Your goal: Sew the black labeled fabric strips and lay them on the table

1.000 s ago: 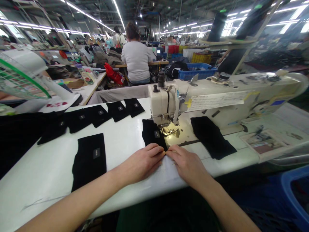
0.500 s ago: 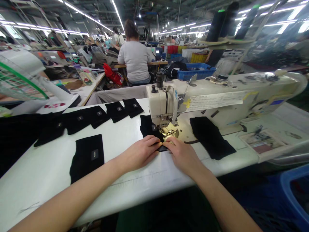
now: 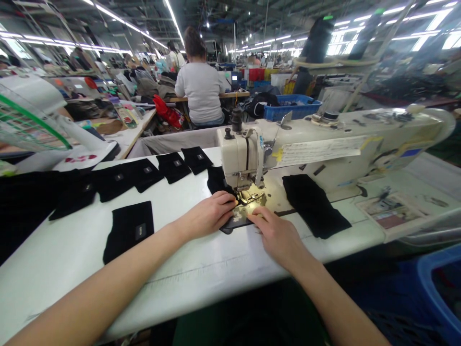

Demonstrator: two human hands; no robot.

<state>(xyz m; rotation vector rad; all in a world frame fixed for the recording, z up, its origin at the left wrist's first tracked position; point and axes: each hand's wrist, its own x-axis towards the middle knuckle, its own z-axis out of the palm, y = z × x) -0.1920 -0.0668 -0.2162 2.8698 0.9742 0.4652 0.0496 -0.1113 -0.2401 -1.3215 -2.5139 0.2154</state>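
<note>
My left hand (image 3: 211, 212) presses a black fabric piece (image 3: 216, 180) beside the sewing machine's needle area, its fingers together on the near edge of the cloth. The presser foot (image 3: 252, 196) of the white sewing machine (image 3: 237, 158) is just right of those fingertips. My right hand (image 3: 275, 230) rests at the near edge of the metal plate (image 3: 243, 214), apart from the black piece, with fingers bent together; whether anything small is between them is hidden. Another black piece (image 3: 313, 204) lies right of the needle area, and a labelled black piece (image 3: 127, 228) lies left.
Several labelled black pieces (image 3: 174, 166) form a row along the table's far edge. A white fan (image 3: 36, 110) stands at the left. A blue basket (image 3: 432, 288) is at the lower right. Beyond the table a seated person (image 3: 200, 86) faces away.
My left hand has moved slightly away from me with the black piece. My right hand has come off it and moved a little right, uncovering the metal plate.
</note>
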